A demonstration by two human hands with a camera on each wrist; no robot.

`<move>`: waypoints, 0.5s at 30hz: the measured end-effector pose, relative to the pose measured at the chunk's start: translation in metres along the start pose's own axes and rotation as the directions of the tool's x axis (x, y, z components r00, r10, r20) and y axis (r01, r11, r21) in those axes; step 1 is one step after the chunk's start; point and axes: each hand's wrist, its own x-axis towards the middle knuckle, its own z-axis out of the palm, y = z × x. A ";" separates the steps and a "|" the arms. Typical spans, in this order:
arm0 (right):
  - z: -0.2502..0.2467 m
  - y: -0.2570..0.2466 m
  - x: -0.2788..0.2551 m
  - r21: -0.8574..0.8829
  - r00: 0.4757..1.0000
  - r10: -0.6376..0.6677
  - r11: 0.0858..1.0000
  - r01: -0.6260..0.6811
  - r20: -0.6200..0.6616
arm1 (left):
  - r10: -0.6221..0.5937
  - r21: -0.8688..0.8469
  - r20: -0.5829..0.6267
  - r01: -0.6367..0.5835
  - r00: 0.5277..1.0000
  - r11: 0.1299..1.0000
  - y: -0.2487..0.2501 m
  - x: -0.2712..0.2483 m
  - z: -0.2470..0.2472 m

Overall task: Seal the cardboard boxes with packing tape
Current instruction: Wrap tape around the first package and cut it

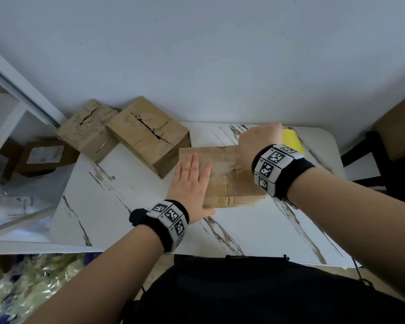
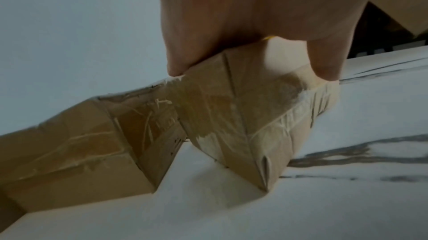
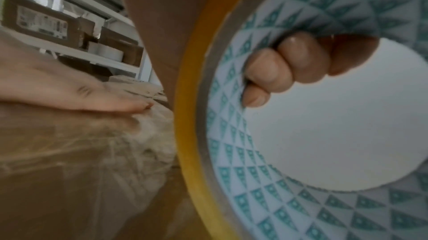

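I judge I am partway through sealing the box [image 1: 222,176] in front of me: clear tape already lies over its top and wraps down one end, wrinkled in places, and the strip seems to run on toward the roll [image 1: 292,141], so it is not yet cut free. Two more boxes [image 1: 126,132] sit at the far left of the table [image 1: 267,230], each with a cracked, gaping seam on top, though old tape shows on the nearer one's side in the left wrist view; those look like they are left to do. My left hand [image 1: 189,183] lies flat on the near-left part of the box top, fingers straight and together, pressing the tape down, with the thumb hanging over the near edge. My right hand [image 1: 258,141] is at the far-right corner of the same box, fingers curled through the roll's core and gripping it; the right wrist view shows the fingertips [image 3: 277,71] inside the patterned core and the yellow rim standing just beside the taped end. The roll sits just past the box's far-right edge, whether touching it I cannot tell. The two hands are apart, with the taped stretch of the box top between them.
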 end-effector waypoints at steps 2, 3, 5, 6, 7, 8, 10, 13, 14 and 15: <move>-0.001 0.013 -0.003 0.052 1.000 0.028 0.998 -0.029 0.011 | 0.006 0.006 -0.006 -0.006 1.000 1.000 0.000 -0.001 -0.001; 0.000 0.021 -0.004 0.092 0.999 0.045 0.995 -0.048 0.027 | 0.001 0.007 -0.010 -0.001 1.000 1.000 0.002 0.000 -0.003; 0.004 0.038 -0.008 0.180 0.997 0.066 0.981 -0.070 0.029 | -0.014 0.005 -0.008 0.014 1.000 1.000 0.005 0.002 -0.007; 0.007 0.045 -0.009 0.241 0.997 0.075 0.967 -0.078 0.024 | -0.024 0.004 -0.001 0.024 1.000 1.000 0.007 0.004 -0.010; 0.011 0.051 -0.010 0.325 0.996 0.090 0.941 -0.091 0.019 | -0.034 0.004 0.007 0.034 0.999 0.999 0.009 0.005 -0.013; 0.014 0.057 -0.010 0.435 0.994 0.110 0.894 -0.108 0.022 | -0.045 0.006 0.014 0.045 0.999 0.999 0.011 0.006 -0.016; 0.020 0.069 -0.011 0.655 0.987 0.147 0.741 -0.148 0.056 | -0.062 0.013 0.017 0.062 0.998 0.998 0.015 0.007 -0.017; 0.028 0.082 -0.014 0.791 0.980 0.182 0.587 -0.171 0.077 | -0.073 0.069 -0.004 0.073 0.997 0.995 0.021 0.008 -0.013; 0.029 0.085 -0.014 0.794 0.980 0.181 0.583 -0.175 0.083 | -0.072 0.085 -0.007 0.073 0.997 0.994 0.022 0.008 -0.012; 0.030 0.087 -0.014 0.781 0.981 0.173 0.598 -0.177 0.090 | -0.070 0.095 -0.008 0.071 0.997 0.993 0.022 0.009 -0.012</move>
